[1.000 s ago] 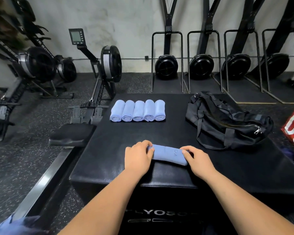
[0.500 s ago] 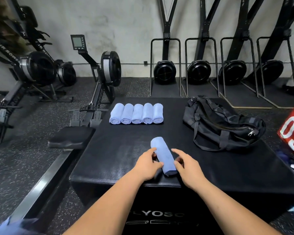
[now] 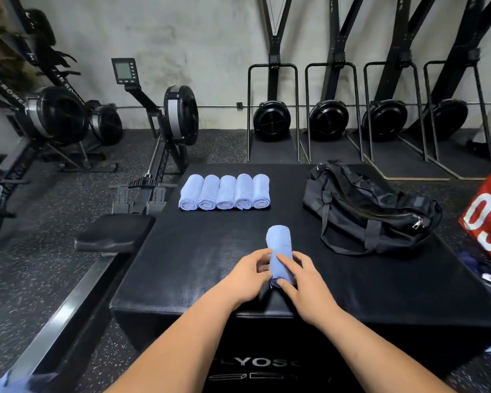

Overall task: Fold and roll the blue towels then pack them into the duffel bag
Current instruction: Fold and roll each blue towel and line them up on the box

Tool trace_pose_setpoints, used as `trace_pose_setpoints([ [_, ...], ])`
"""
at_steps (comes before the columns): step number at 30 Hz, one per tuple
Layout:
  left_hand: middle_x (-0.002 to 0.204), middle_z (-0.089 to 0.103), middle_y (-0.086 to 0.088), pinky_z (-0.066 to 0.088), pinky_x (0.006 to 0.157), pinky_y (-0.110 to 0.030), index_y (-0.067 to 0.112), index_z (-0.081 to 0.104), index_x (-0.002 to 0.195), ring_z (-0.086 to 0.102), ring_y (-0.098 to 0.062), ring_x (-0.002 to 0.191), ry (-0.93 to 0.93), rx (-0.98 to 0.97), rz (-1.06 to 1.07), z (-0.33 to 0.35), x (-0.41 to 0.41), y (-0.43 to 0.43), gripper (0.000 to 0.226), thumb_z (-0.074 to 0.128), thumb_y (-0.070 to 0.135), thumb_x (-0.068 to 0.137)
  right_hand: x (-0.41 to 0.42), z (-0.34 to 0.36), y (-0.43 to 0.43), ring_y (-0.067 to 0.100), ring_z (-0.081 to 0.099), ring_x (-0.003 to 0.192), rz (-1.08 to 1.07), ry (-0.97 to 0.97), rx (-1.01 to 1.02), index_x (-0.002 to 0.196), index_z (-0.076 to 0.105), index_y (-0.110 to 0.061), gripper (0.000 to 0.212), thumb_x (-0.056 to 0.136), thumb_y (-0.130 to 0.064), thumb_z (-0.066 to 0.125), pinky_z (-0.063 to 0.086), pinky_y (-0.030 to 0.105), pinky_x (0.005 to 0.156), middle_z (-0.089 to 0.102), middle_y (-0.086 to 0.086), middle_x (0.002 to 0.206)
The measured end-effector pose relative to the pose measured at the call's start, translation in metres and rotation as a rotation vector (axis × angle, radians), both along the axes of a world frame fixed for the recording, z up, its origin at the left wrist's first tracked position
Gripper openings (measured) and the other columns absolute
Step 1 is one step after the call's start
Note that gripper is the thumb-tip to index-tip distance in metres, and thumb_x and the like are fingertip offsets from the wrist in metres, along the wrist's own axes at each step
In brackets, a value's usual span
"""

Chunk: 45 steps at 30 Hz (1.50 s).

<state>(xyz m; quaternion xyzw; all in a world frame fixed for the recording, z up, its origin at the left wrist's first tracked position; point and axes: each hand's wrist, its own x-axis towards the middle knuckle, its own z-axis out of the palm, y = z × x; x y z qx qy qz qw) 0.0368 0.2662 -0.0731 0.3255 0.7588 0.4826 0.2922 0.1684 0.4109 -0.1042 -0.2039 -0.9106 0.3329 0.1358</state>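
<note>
A rolled blue towel lies on the black padded box, its length pointing away from me. My left hand holds its near end from the left and my right hand grips it from the right, fingers curled over the roll. Several more rolled blue towels sit side by side in a row at the box's far left. The black duffel bag lies at the far right of the box with its zipper mostly closed.
A rowing machine and its black seat stand close to the box's left edge. A red box with white numbers sits at the right. More rowers stand upright against the back wall.
The rolled towel has turned from lying crosswise to pointing away from me and has moved a little further onto the box. Both hands have closed in on its near end.
</note>
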Motion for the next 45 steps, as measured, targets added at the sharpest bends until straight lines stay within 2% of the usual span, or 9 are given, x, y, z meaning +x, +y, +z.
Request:
trace_pose_setpoints([
  [3, 0.139, 0.061, 0.008, 0.048, 0.102, -0.015, 0.015, 0.048, 0.152, 0.063, -0.003, 0.123, 0.048, -0.030, -0.038, 0.001, -0.002, 0.013, 0.057, 0.061, -0.001, 0.098, -0.009, 0.003, 0.006, 0.013, 0.050, 0.133, -0.032, -0.016, 0.035, 0.154, 0.044, -0.042, 0.058, 0.100, -0.036, 0.066, 0.049, 0.035, 0.106, 0.026, -0.016, 0.162],
  [7, 0.121, 0.070, 0.006, 0.055, 0.097, -0.026, 0.026, 0.058, 0.131, 0.071, -0.018, 0.104, 0.073, -0.043, -0.030, 0.006, -0.012, 0.032, 0.046, 0.060, -0.003, 0.096, -0.024, 0.003, 0.015, 0.017, 0.049, 0.133, -0.070, -0.021, 0.080, 0.153, 0.045, -0.044, 0.056, 0.101, -0.032, 0.064, 0.049, 0.038, 0.104, 0.026, -0.015, 0.163],
  [16, 0.123, 0.063, 0.010, 0.052, 0.088, -0.011, 0.017, 0.046, 0.150, 0.067, 0.002, 0.106, 0.022, -0.008, 0.004, 0.010, -0.042, 0.072, 0.063, 0.052, -0.011, 0.094, -0.068, -0.002, 0.052, 0.026, 0.049, 0.130, -0.217, -0.006, 0.126, 0.150, 0.051, -0.039, 0.051, 0.102, -0.027, 0.062, 0.051, 0.044, 0.099, 0.036, -0.003, 0.160],
  [20, 0.126, 0.062, 0.021, 0.048, 0.108, -0.020, 0.021, 0.046, 0.151, 0.061, 0.011, 0.115, 0.044, 0.015, 0.027, 0.007, -0.059, 0.089, 0.062, 0.055, -0.004, 0.095, -0.093, 0.000, 0.069, 0.026, 0.048, 0.130, -0.246, -0.007, 0.134, 0.151, 0.051, -0.037, 0.049, 0.104, -0.027, 0.061, 0.051, 0.045, 0.100, 0.035, -0.003, 0.160],
  [25, 0.134, 0.060, 0.022, 0.035, 0.100, -0.001, 0.027, 0.050, 0.151, 0.054, 0.010, 0.121, 0.234, -0.016, 0.055, 0.000, -0.082, 0.097, 0.060, 0.061, 0.011, 0.095, -0.122, 0.000, 0.091, 0.027, 0.044, 0.129, -0.257, -0.033, 0.171, 0.153, 0.047, -0.035, 0.050, 0.104, -0.026, 0.058, 0.049, 0.044, 0.100, 0.033, -0.001, 0.162],
  [31, 0.136, 0.061, 0.007, 0.043, 0.112, -0.036, 0.023, 0.064, 0.138, 0.052, -0.014, 0.129, 0.685, -0.047, 0.167, -0.026, -0.122, 0.101, 0.044, 0.062, 0.036, 0.096, -0.157, -0.001, 0.116, 0.030, 0.043, 0.127, -0.290, -0.057, 0.233, 0.153, 0.045, -0.035, 0.049, 0.106, -0.025, 0.055, 0.047, 0.045, 0.099, 0.031, 0.002, 0.163],
  [36, 0.161, 0.036, -0.006, 0.030, 0.123, -0.045, 0.023, 0.052, 0.149, 0.031, -0.028, 0.151, 0.995, -0.148, 0.274, -0.037, -0.144, 0.112, 0.058, 0.053, 0.051, 0.098, -0.189, -0.005, 0.133, 0.030, 0.041, 0.125, -0.316, -0.093, 0.286, 0.155, 0.039, -0.037, 0.050, 0.107, -0.028, 0.050, 0.047, 0.047, 0.100, 0.027, 0.002, 0.165],
  [40, 0.176, 0.001, -0.007, 0.011, 0.130, -0.047, 0.028, 0.032, 0.163, -0.005, -0.026, 0.162, 1.036, -0.257, 0.232, -0.044, -0.145, 0.120, 0.072, 0.042, 0.062, 0.101, -0.213, -0.010, 0.142, 0.031, 0.039, 0.127, -0.307, -0.111, 0.303, 0.157, 0.032, -0.039, 0.055, 0.107, -0.024, 0.048, 0.044, 0.045, 0.103, 0.019, 0.004, 0.169],
  [45, 0.176, -0.010, -0.004, 0.006, 0.131, -0.047, 0.032, 0.018, 0.167, -0.017, -0.022, 0.161, 1.049, -0.346, 0.196, -0.048, -0.145, 0.123, 0.076, 0.032, 0.069, 0.102, -0.235, -0.007, 0.146, 0.032, 0.039, 0.129, -0.287, -0.118, 0.316, 0.157, 0.031, -0.039, 0.060, 0.103, -0.019, 0.049, 0.039, 0.045, 0.106, 0.016, 0.005, 0.171],
])
